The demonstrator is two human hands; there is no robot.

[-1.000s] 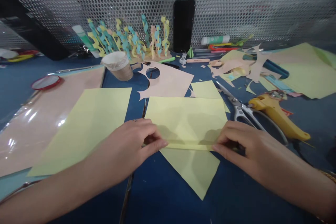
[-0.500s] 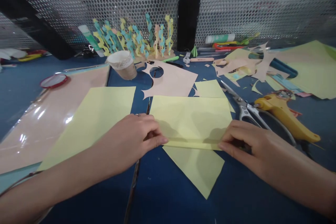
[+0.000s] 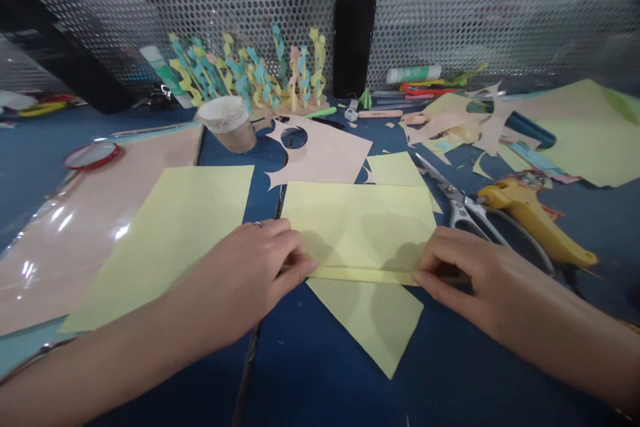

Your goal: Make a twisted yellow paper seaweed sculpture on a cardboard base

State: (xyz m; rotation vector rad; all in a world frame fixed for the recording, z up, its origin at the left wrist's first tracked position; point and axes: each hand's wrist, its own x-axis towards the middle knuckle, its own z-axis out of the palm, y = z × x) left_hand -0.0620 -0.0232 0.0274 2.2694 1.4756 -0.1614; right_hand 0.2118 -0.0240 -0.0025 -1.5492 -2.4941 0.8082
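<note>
A pale yellow paper sheet [image 3: 360, 227] lies on the blue table mat [image 3: 280, 373], with a narrow folded strip [image 3: 363, 275] along its near edge. My left hand [image 3: 255, 267] pinches the left end of that fold, and my right hand [image 3: 460, 273] pinches the right end. A yellow paper corner [image 3: 367, 323] juts out below the fold, towards me. The fingers hide both ends of the strip. Another yellow sheet [image 3: 163, 247] lies just left of my left hand.
Steel scissors [image 3: 463, 210] and a yellow glue gun [image 3: 533, 227] lie right of my right hand. Beyond the paper are a cut pink sheet [image 3: 320, 153], a paper cup [image 3: 227, 123], cut-paper seaweed shapes [image 3: 245, 73], and an upright black phone [image 3: 353, 47] before a perforated metal screen [image 3: 500, 7].
The whole scene shifts slightly sideways between frames with my head. Both hands stay on the folded edge, and the paper stays in their fingers.
</note>
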